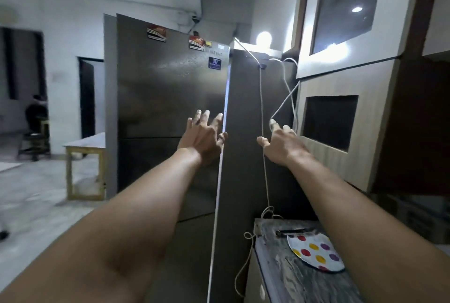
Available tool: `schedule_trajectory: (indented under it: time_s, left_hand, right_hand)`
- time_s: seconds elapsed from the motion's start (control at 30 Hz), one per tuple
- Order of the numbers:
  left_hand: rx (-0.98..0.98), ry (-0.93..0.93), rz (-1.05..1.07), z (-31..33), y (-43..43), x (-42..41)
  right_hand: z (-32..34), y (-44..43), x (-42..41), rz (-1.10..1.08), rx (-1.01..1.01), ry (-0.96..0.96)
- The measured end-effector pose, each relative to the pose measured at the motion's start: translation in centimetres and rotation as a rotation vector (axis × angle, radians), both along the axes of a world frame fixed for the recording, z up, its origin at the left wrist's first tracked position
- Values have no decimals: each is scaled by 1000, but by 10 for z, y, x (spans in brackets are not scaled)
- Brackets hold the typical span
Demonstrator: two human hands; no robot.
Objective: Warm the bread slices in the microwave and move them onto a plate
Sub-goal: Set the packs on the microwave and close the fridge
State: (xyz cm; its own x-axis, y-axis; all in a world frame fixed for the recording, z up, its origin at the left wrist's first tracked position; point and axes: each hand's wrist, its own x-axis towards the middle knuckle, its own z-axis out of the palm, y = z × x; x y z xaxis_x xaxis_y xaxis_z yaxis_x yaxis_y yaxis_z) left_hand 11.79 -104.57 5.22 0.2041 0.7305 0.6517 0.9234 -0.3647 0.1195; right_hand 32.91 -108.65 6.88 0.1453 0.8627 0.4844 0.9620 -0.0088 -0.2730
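Head view: the left hand [203, 137] and right hand [285, 144] are held spread and empty before the fridge [168, 88]; the dotted plate [314, 252] is seen lying on the counter [277, 278] under the right forearm.

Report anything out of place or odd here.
Loose white cables droop across the dark side of the tall grey steel refrigerator, and a thin cord hangs down to a knot by the grey stone counter. A bright strip along the door edge suggests the door is ajar.
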Motion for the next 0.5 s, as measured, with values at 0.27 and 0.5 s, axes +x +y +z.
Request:
schedule_trajectory:
  time_s: [0.27, 0.5]
  left_hand:
    - [-31, -34, 215, -5, 6, -68]
    - [-37, -70, 292, -10, 40, -117]
  right_hand:
    - [-7, 49, -66, 220, -26, -2]
    - [-7, 100, -116, 297, -39, -11]
